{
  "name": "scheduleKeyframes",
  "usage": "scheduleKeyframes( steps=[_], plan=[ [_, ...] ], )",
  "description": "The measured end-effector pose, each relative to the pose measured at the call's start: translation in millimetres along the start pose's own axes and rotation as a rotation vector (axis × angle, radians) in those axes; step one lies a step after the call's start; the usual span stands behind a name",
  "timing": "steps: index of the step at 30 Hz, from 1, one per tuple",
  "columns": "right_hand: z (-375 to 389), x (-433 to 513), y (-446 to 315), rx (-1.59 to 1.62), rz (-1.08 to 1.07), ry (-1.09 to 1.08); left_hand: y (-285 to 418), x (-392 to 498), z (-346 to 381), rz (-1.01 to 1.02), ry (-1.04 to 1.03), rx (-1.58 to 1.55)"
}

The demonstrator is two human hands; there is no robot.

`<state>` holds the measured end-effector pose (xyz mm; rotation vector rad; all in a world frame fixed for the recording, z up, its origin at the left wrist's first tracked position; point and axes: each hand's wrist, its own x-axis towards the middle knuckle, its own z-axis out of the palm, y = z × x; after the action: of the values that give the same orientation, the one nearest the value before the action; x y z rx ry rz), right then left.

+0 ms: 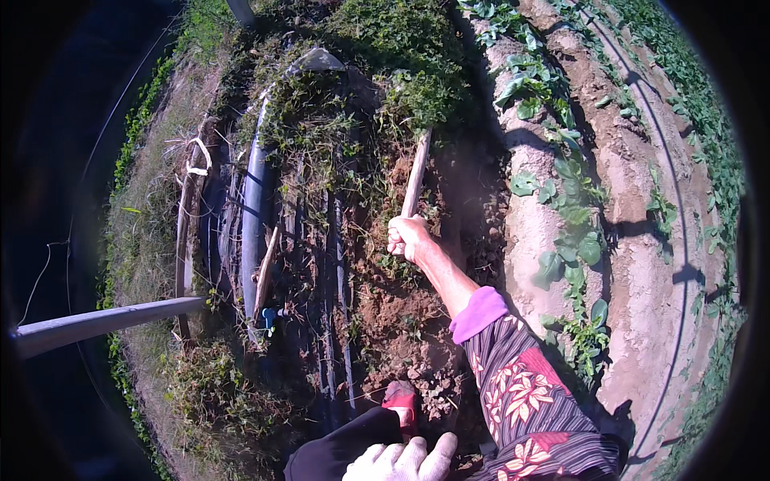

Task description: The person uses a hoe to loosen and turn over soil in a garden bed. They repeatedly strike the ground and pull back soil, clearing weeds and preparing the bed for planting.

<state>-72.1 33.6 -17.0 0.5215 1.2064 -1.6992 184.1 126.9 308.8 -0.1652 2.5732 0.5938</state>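
My right hand (410, 238), bare below a purple cuff, grips a wooden handle (416, 174). The handle slants up into a thick mass of green vines (424, 90). Its far end is hidden among the leaves, so the kind of tool cannot be told. My left hand (402, 462), in a white glove, is at the bottom edge beside my dark-trousered leg (346, 448). The frame cuts it off, and whether its fingers close on anything is unclear. Below my right hand is reddish-brown clumpy soil (400, 312). My red shoe (401, 400) stands on it.
A grey pipe (254, 198), a broken wooden stick (267, 267) and a blue valve fitting (269, 317) lie to the left. A metal post (114, 321) juts in from the left. Dark plastic strips (329, 288) run lengthwise. On the right, leafy crops (571, 222) grow along pale soil ridges (637, 312).
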Motion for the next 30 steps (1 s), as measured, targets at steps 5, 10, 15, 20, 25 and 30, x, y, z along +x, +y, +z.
scheduleKeyframes(
  steps=[5,10,15,20,25,30],
  plan=[
    [-17,10,-42,-0.131,-0.076,0.012,-1,-5,-2,-0.016,0.015,-0.001],
    [-22,28,-41,-0.102,-0.095,0.055,2,10,-1,0.048,-0.005,0.002],
    [-24,-22,5,-0.282,-0.010,-0.014,-3,-7,-1,-0.043,0.013,-0.005],
    [-34,77,-95,-0.098,-0.123,0.035,1,11,-1,0.080,0.004,0.003],
    [7,-27,37,-0.317,0.018,0.056,-4,-8,3,-0.051,0.011,-0.012],
    [-32,27,-49,-0.205,-0.036,-0.006,2,-1,2,0.046,0.012,0.002]
  ],
)
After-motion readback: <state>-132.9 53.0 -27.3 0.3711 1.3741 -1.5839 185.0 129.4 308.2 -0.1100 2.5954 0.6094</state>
